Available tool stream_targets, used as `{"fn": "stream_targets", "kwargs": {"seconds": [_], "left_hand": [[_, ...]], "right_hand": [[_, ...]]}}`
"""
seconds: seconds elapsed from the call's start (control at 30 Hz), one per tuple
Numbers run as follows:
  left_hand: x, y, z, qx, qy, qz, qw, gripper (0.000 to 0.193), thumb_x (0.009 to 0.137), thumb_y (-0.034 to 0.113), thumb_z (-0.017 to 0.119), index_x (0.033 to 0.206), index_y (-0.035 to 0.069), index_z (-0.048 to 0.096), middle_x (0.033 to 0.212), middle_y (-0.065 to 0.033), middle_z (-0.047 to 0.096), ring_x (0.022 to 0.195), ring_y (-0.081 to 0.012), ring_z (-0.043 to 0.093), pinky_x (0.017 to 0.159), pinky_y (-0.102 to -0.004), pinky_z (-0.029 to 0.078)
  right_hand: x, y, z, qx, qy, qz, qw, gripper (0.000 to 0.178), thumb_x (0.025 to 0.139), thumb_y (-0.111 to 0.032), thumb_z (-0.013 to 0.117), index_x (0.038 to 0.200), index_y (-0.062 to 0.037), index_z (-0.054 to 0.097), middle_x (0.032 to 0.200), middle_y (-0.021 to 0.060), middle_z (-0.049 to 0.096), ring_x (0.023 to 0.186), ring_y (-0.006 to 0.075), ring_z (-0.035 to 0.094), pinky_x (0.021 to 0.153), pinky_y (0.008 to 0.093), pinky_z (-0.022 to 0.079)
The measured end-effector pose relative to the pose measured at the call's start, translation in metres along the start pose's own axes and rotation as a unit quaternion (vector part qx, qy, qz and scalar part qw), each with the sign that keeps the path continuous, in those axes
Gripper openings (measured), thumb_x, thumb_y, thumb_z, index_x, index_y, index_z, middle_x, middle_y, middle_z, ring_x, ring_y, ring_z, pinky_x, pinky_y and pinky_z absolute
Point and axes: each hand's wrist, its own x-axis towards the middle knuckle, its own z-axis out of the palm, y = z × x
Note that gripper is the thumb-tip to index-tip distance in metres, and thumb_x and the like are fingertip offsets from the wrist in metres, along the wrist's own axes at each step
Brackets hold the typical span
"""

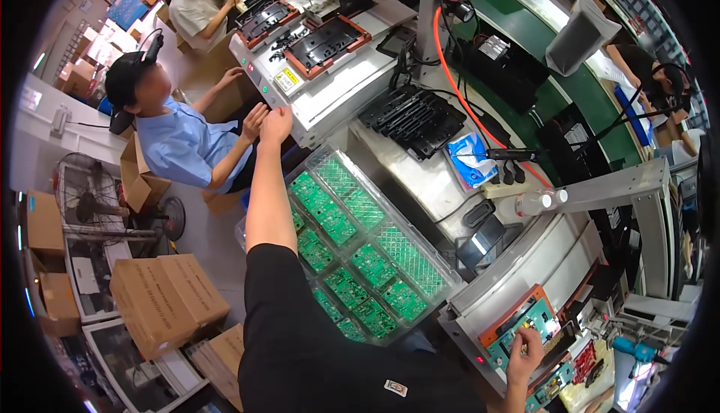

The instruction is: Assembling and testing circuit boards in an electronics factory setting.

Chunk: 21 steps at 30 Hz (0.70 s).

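Note:
My left arm stretches far forward. My left hand (pixel 276 125), fingers closed, is at the edge of a white machine (pixel 315 109), right beside a co-worker's hand (pixel 255 122). Whatever lies in its fingers is too small or hidden to name. At the lower right, my right hand (pixel 526 349) has its fingers curled together over a teal plate in an orange-framed fixture (pixel 517 308); anything it holds is hidden. Between my arms, a clear plastic tray (pixel 442 297) carries several green circuit boards (pixel 346 287) in its compartments.
A co-worker in a light blue shirt (pixel 184 143) stands at the left. Black plastic parts (pixel 412 119), a blue packet (pixel 470 159) and a plastic bottle (pixel 529 204) sit on the bench ahead. A red hose (pixel 459 87) hangs there. Cardboard boxes (pixel 166 300) stand at the left.

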Motion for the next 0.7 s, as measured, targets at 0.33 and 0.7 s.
{"fn": "stream_targets", "kwargs": {"seconds": [0.33, 0.7], "left_hand": [[-0.203, 0.116, 0.087, -0.382, 0.002, 0.208, 0.900, 0.036, 0.096, 0.030, 0.060, 0.117, 0.001, 0.065, 0.111, -0.0125, 0.069, 0.099, -0.0177, 0.064, 0.088, -0.0311, 0.050], [-0.395, 0.148, 0.219, -0.282, -0.230, 0.369, 0.855, 0.048, 0.094, 0.027, 0.057, 0.133, 0.001, 0.044, 0.137, -0.0244, 0.043, 0.127, -0.0406, 0.043, 0.108, -0.0439, 0.035]], "right_hand": [[0.028, -0.012, 0.039, -0.005, 0.010, -0.123, 0.992, 0.013, 0.081, 0.008, 0.061, 0.091, 0.0005, 0.065, 0.083, 0.0094, 0.064, 0.069, 0.0152, 0.061, 0.066, 0.0254, 0.047], [0.032, -0.001, 0.073, 0.053, -0.018, -0.140, 0.988, 0.017, 0.082, 0.007, 0.062, 0.097, 0.0007, 0.068, 0.067, 0.0060, 0.062, 0.054, 0.0096, 0.056, 0.052, 0.0228, 0.044]]}}
